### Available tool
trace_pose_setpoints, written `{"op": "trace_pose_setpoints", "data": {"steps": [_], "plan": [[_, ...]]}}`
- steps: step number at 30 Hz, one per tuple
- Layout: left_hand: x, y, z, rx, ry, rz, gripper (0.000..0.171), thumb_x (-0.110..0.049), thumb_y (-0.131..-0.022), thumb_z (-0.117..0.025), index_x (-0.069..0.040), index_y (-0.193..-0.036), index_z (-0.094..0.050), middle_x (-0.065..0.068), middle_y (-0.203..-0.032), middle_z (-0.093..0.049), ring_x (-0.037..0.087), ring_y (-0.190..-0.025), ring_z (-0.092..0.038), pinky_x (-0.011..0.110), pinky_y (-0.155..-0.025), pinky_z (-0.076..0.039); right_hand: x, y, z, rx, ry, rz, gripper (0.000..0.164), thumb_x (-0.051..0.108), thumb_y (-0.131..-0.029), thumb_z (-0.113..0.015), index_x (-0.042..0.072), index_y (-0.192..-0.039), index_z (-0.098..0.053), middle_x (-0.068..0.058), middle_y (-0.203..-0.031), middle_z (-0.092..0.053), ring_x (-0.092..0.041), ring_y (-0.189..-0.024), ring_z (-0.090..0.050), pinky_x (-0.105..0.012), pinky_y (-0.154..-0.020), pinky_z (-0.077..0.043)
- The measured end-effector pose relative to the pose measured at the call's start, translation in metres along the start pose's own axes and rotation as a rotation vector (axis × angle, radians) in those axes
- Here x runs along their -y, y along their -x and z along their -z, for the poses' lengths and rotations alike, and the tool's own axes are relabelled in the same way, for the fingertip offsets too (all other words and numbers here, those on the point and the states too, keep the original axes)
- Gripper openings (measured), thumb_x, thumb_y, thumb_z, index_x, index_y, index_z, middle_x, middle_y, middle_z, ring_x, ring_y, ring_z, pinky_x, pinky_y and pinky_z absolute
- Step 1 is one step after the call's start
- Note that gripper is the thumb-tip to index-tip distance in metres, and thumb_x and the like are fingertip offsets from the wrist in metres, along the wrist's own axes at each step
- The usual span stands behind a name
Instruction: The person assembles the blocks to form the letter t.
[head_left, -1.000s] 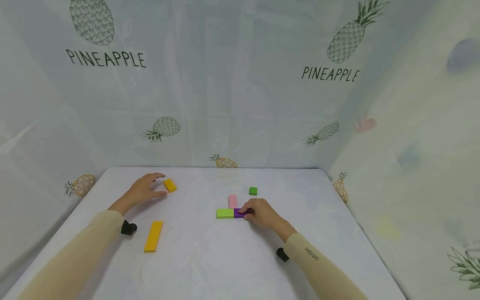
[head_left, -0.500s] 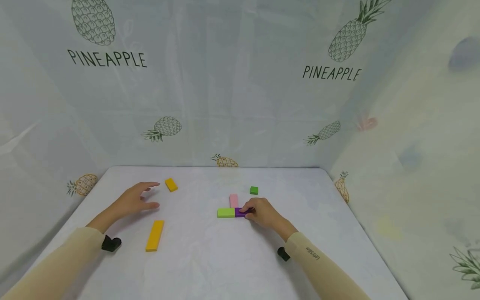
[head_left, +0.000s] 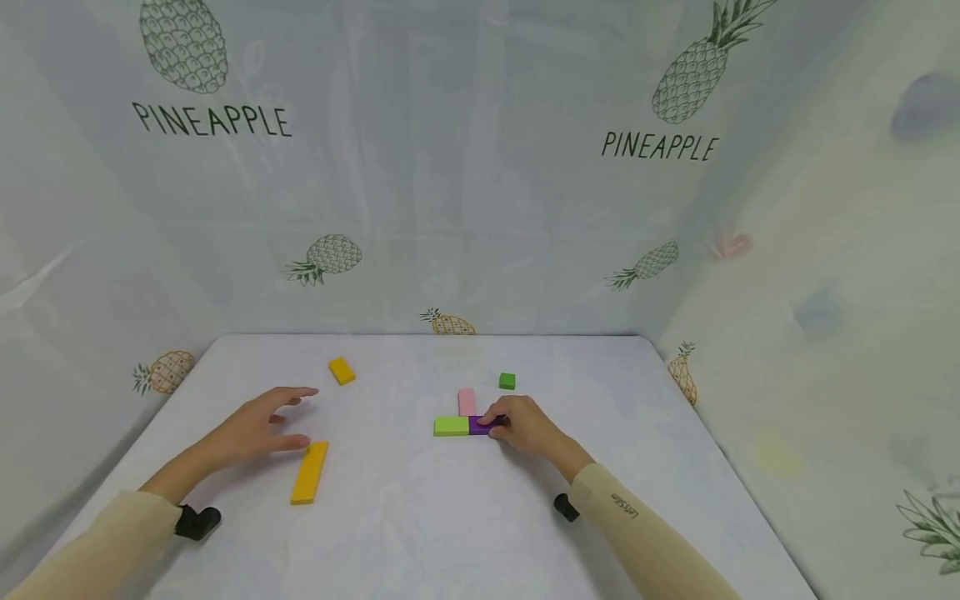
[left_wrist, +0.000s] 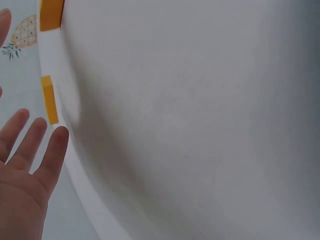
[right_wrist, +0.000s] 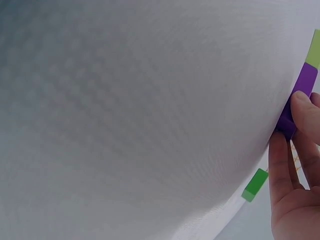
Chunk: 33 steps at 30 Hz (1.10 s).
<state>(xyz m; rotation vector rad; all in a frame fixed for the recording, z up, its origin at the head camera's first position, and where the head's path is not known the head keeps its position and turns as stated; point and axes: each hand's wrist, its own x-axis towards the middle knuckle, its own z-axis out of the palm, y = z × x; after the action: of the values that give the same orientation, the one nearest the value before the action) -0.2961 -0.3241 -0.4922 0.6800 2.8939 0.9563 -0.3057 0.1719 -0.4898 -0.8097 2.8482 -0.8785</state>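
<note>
My right hand (head_left: 525, 427) pinches a purple block (right_wrist: 303, 82) on the white table, its thumb and fingers around the right end. The purple block's left end meets a light green block (head_left: 451, 427), and the two form a straight row. Behind their joint stands a pink block (head_left: 467, 402). On the left, my left hand (head_left: 251, 429) is held with spread fingers and nothing in it. Its thumb tip overlaps the far end of a long yellow block (head_left: 309, 475) in the head view. A short yellow block (head_left: 342, 371) lies farther back, beyond the left fingertips.
A small green block (head_left: 507, 381) sits behind and right of the row. The white table (head_left: 420, 533) ends at a pineapple-printed curtain (head_left: 480, 183), which also rises along both sides. Black wrist mounts sit by both cuffs.
My left hand has drawn back from the short yellow block, moving left and nearer, toward the long yellow block. The right hand stays on the purple block.
</note>
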Motion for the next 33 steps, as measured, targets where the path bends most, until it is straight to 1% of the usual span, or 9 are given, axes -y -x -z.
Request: {"op": "trace_pose_setpoints", "data": {"steps": [5, 8, 13, 16, 19, 22, 27, 29, 33], "plan": [[-0.009, 0.009, -0.006, -0.010, -0.014, -0.032, 0.086, -0.051, -0.085, -0.087, -0.016, -0.155, -0.052, 0.014, -0.155, -0.052, 0.039, -0.132, -0.057, 0.053, -0.099, -0.058, 0.000, 0.000, 0.000, 0.001, 0.005, 0.007, 0.020, 0.001, -0.094, -0.079, 0.009, -0.112, -0.082, -0.004, -0.112, -0.077, -0.022, -0.108, -0.069, -0.042, -0.097, -0.058], [-0.013, 0.015, -0.009, -0.019, -0.011, -0.050, 0.085, -0.051, -0.084, -0.088, -0.017, -0.154, -0.053, 0.009, -0.155, -0.054, 0.036, -0.132, -0.058, 0.049, -0.099, -0.059, 0.001, 0.000, -0.001, -0.002, 0.002, 0.006, 0.020, 0.001, -0.095, -0.078, 0.009, -0.112, -0.082, -0.004, -0.112, -0.077, -0.022, -0.109, -0.069, -0.042, -0.098, -0.058], [-0.018, 0.026, -0.014, 0.001, 0.000, -0.084, 0.085, -0.053, -0.083, -0.088, -0.017, -0.153, -0.054, 0.006, -0.154, -0.055, 0.032, -0.128, -0.061, 0.039, -0.099, -0.059, 0.001, 0.000, 0.000, -0.007, -0.005, 0.002, 0.020, 0.001, -0.094, -0.079, 0.010, -0.112, -0.082, -0.005, -0.113, -0.077, -0.023, -0.110, -0.070, -0.044, -0.099, -0.058], [-0.020, 0.032, -0.015, 0.014, 0.005, -0.107, 0.086, -0.052, -0.083, -0.088, -0.018, -0.154, -0.054, 0.008, -0.154, -0.056, 0.032, -0.124, -0.063, 0.039, -0.098, -0.059, 0.000, 0.000, 0.000, -0.009, -0.002, -0.004, 0.020, 0.001, -0.095, -0.078, 0.010, -0.112, -0.082, -0.005, -0.114, -0.077, -0.022, -0.110, -0.070, -0.043, -0.100, -0.058], [-0.020, 0.038, -0.017, 0.021, -0.008, -0.117, 0.088, -0.055, -0.081, -0.088, -0.020, -0.154, -0.054, 0.006, -0.155, -0.056, 0.029, -0.123, -0.064, 0.037, -0.099, -0.059, -0.001, -0.001, 0.000, -0.010, -0.004, -0.002, 0.020, 0.001, -0.095, -0.078, 0.010, -0.112, -0.082, -0.005, -0.113, -0.077, -0.022, -0.110, -0.070, -0.043, -0.099, -0.058], [-0.021, 0.042, -0.016, 0.024, -0.047, -0.135, 0.088, -0.059, -0.080, -0.087, -0.020, -0.153, -0.055, 0.004, -0.156, -0.056, 0.025, -0.129, -0.061, 0.035, -0.101, -0.058, -0.001, -0.001, 0.000, -0.009, -0.011, 0.003, 0.020, 0.000, -0.095, -0.078, 0.010, -0.112, -0.082, -0.004, -0.112, -0.077, -0.021, -0.108, -0.070, -0.043, -0.098, -0.058], [-0.024, 0.049, -0.014, 0.025, -0.160, -0.156, 0.082, -0.065, -0.079, -0.086, -0.031, -0.149, -0.060, -0.001, -0.157, -0.055, 0.023, -0.140, -0.053, 0.034, -0.110, -0.052, -0.001, -0.001, 0.000, -0.004, -0.001, -0.003, 0.020, 0.001, -0.095, -0.077, 0.011, -0.112, -0.082, -0.003, -0.113, -0.077, -0.020, -0.109, -0.069, -0.041, -0.097, -0.058], [-0.025, 0.053, -0.013, 0.024, -0.197, -0.166, 0.081, -0.066, -0.078, -0.085, -0.033, -0.148, -0.060, -0.004, -0.157, -0.055, 0.024, -0.141, -0.053, 0.033, -0.111, -0.050, -0.001, -0.001, 0.000, -0.004, 0.002, -0.004, 0.021, 0.000, -0.095, -0.077, 0.011, -0.112, -0.082, -0.003, -0.114, -0.077, -0.019, -0.108, -0.069, -0.041, -0.097, -0.058], [-0.026, 0.059, -0.014, 0.011, -0.228, -0.219, 0.082, -0.066, -0.079, -0.084, -0.032, -0.149, -0.060, -0.005, -0.158, -0.054, 0.022, -0.140, -0.054, 0.020, -0.112, -0.044, -0.001, -0.001, 0.000, 0.001, 0.001, -0.003, 0.022, 0.000, -0.095, -0.077, 0.012, -0.113, -0.082, -0.003, -0.114, -0.077, -0.017, -0.106, -0.067, -0.040, -0.095, -0.058]]}}
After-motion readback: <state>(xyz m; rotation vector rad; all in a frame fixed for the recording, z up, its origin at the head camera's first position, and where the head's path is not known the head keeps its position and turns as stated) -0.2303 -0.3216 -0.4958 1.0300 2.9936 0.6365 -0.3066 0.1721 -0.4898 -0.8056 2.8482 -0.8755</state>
